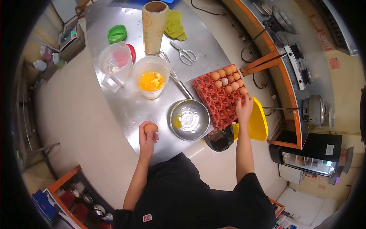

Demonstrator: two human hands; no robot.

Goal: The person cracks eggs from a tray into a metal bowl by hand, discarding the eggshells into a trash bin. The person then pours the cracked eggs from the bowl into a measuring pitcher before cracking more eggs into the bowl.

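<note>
My left hand point(146, 136) is closed around a brown egg point(151, 128), just left of a steel mixing bowl point(203, 128). A little yellow egg liquid lies inside the bowl. At the right edge of a red egg tray point(216, 100), my right hand point(244, 108) has its fingertips on another brown egg point(243, 91), which still sits at the tray's corner. Several more eggs fill the tray's far right part; its nearer cups hold none. Beyond the bowl stands a clear plastic pitcher point(137, 68) with yolks and whites in it.
A whisk point(177, 78) lies between pitcher and tray. Farther back are scissors point(185, 55), a green cloth point(175, 26), a large film roll point(153, 32), a second pitcher point(106, 57) and a green lid point(117, 34). A yellow bin point(259, 120) stands beside the table's right edge.
</note>
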